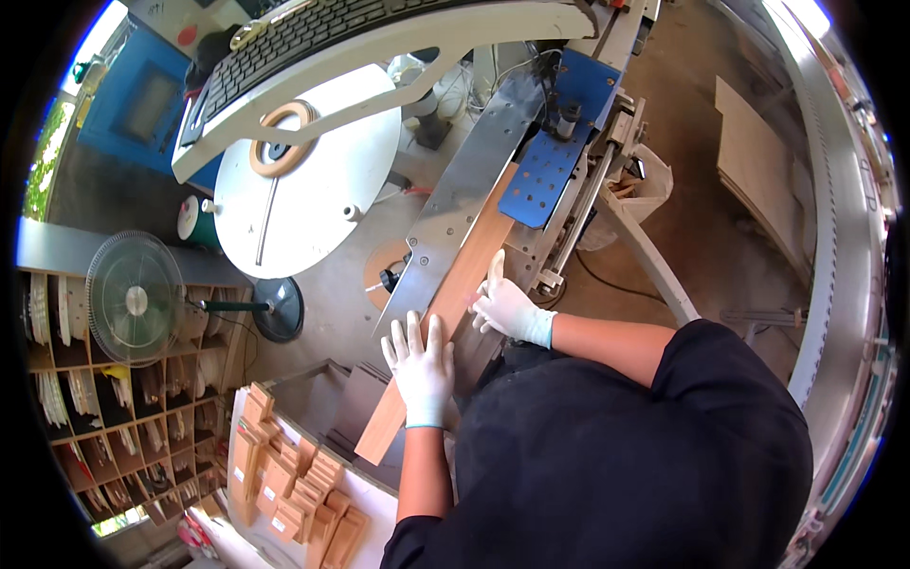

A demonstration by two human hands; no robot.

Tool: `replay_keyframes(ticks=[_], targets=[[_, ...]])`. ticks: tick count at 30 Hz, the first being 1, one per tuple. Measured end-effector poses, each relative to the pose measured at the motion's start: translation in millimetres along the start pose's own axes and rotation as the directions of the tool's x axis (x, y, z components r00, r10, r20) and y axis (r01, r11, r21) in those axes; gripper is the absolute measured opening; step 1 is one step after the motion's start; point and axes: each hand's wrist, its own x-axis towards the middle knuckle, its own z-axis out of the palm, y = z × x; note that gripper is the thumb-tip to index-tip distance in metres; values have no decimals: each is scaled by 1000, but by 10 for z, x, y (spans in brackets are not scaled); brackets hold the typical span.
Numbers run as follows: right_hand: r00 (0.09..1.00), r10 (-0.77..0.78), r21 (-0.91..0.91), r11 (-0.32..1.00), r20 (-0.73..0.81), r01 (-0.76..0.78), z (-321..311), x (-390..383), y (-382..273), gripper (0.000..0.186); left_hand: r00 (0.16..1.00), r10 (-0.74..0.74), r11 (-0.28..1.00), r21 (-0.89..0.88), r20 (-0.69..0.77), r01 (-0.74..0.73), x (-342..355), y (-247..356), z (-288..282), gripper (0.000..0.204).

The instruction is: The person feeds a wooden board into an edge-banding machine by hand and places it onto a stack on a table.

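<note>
A long, narrow reddish-brown wooden board [471, 254] lies lengthwise on the metal bed of a machine [445, 204]. Its far end passes beside a blue perforated plate [540, 175], and its near end sticks out past the bed. My left hand [420, 368], in a white glove, rests on the board's near part with fingers spread. My right hand [515, 308], gloved too, is at the board's right edge farther up. One of its fingers stretches forward along the board while the others reach onto the wood, partly curled.
Stacked small wooden pieces [284, 488] sit on a pale surface at lower left. A fan [136, 299] stands before pigeonhole shelves [104, 398]. A round white disc [308, 194] and a keyboard [294, 62] on a bracket are beyond the bed. Flat panels [758, 171] lean at right.
</note>
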Motion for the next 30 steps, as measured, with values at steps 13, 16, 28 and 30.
replay_keyframes(ticks=[13,16,28,30], targets=[[997,-29,143,990,67,19,-79,-19,19,108,999,-10,997,71,34,8,35,80,80,59],[998,-59,210,976,-3,58,-66,-6,57,110,999,-8,998,58,52,5,137,155,39,56],[981,-40,-99,993,191,60,58,-139,155,103,999,5,998,61,36,-7,358,313,115,53],[998,-32,-124,992,62,40,-48,-68,82,104,1000,10,1000,15,21,-10,550,454,122,53]])
